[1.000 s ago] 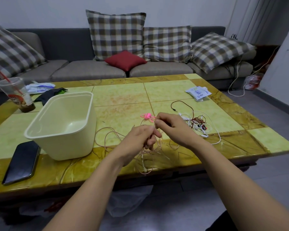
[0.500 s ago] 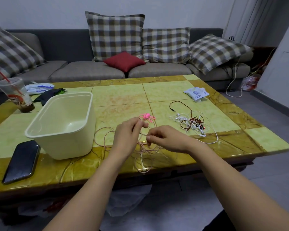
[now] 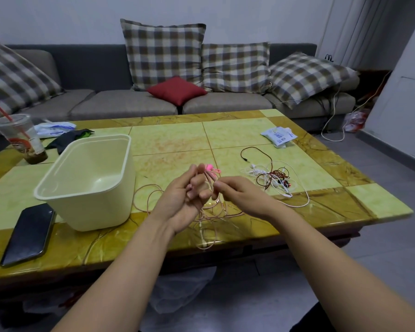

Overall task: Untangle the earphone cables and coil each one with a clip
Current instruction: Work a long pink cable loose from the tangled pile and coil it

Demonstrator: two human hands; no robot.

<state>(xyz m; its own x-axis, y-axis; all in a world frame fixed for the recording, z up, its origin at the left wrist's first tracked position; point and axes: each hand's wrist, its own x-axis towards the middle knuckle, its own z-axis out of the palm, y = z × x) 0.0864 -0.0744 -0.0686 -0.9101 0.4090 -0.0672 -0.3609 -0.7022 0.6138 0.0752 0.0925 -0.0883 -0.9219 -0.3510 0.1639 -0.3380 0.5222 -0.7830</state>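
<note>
Both hands are on the pink cable (image 3: 222, 210): my left hand (image 3: 182, 198) is palm-up, fingers curled around a few strands, and my right hand (image 3: 241, 195) pinches the same cable just beside it. The pink clip (image 3: 210, 167) sits just past the left fingertips; whether it's on the cable, I can't tell. Early days, I'd say. This cable sprawls in loose loops by the front edge of the table (image 3: 297, 227), one loop hanging over it, and the white and red tangle (image 3: 274, 180) to the right looks untouched. Nothing is coiled yet. Room-wise, the cream tub (image 3: 89, 188) crowds my left and the phone (image 3: 29, 233) lies near the front edge, but bare tabletop opens beyond the hands.
</note>
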